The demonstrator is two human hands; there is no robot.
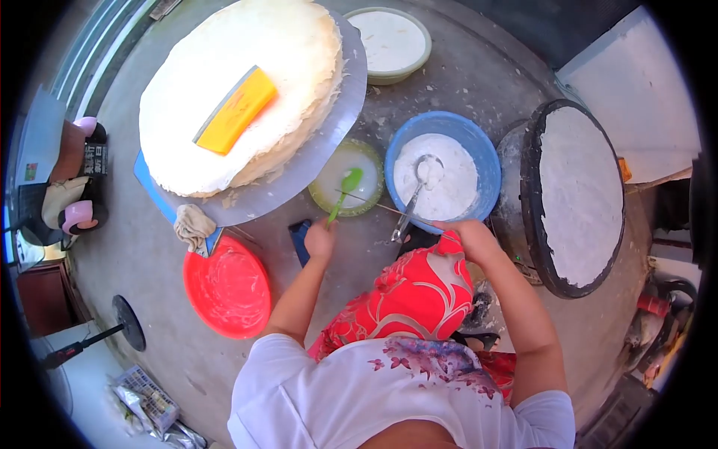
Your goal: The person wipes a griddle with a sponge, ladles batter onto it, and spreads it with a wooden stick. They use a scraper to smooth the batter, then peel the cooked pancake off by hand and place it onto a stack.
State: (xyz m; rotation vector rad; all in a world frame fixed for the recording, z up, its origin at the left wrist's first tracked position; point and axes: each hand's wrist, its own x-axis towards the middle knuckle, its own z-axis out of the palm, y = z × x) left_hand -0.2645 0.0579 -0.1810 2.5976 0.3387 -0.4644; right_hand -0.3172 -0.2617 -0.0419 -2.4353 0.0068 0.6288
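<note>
My left hand (pixel 320 238) is closed round the handle of a green spatula (pixel 349 182), whose head is over a yellow-green bowl (pixel 318 196) of pale liquid. My right hand (pixel 462 233) is closed at the near rim of the blue basin (pixel 491 157), on the end of a thin stick (pixel 383 207). The stick reaches left to the spatula, near the bowl. White batter or dough fills the basin's bottom, with a metal ladle (pixel 413 196) resting in it. Right of the basin, a round black griddle (pixel 532 202) bears a white sheet.
A large stack of thin white rounds (pixel 179 90) lies on a metal disc (pixel 355 67), with an orange scraper (pixel 245 108) on top. Around stand a red basin (pixel 196 288), a crumpled cloth (pixel 194 227), a pale green basin (pixel 428 45) and a white panel (pixel 628 90).
</note>
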